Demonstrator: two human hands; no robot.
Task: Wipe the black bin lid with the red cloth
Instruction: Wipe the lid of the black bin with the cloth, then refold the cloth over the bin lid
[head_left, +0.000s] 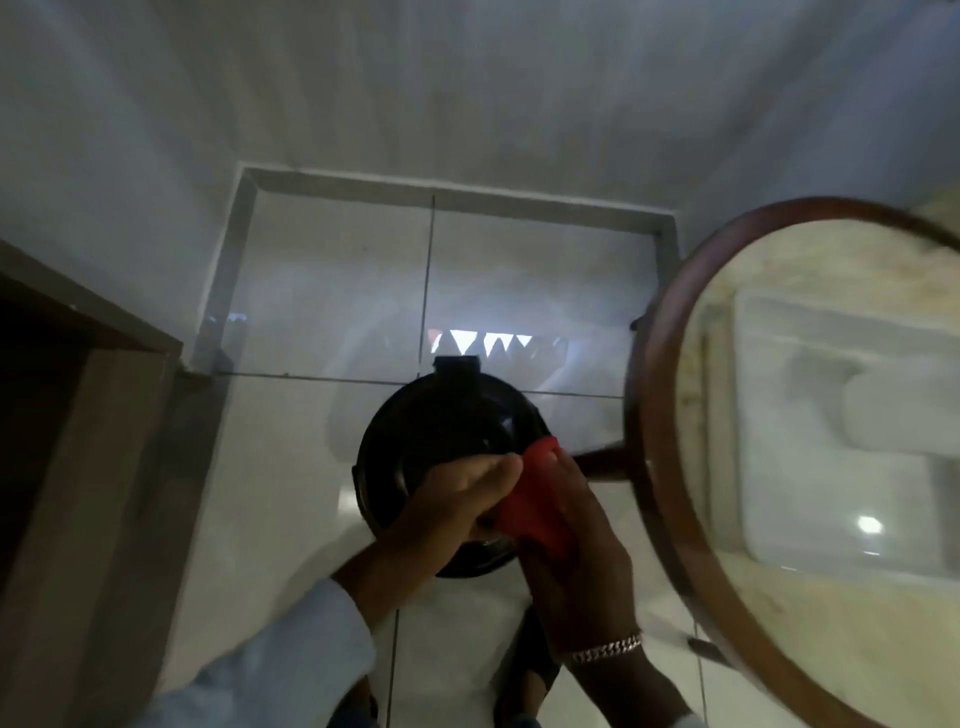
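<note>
A round black bin with its black lid (441, 421) stands on the white tiled floor below me, its hinge tab at the far side. Both my hands hover over the lid's near right part. The red cloth (530, 504) is bunched between them. My right hand (576, 551), with a silver bracelet at the wrist, grips the cloth from the right. My left hand (447, 504), in a pale sleeve, lies flat against the cloth's left side with its fingers together. The near part of the lid is hidden under my hands.
A round table with a brown wooden rim (654, 364) and a glass top crowds in from the right, close to the bin. A dark wooden door frame (93, 415) stands at the left. Grey walls close off a tiled corner behind the bin. My feet show at the bottom.
</note>
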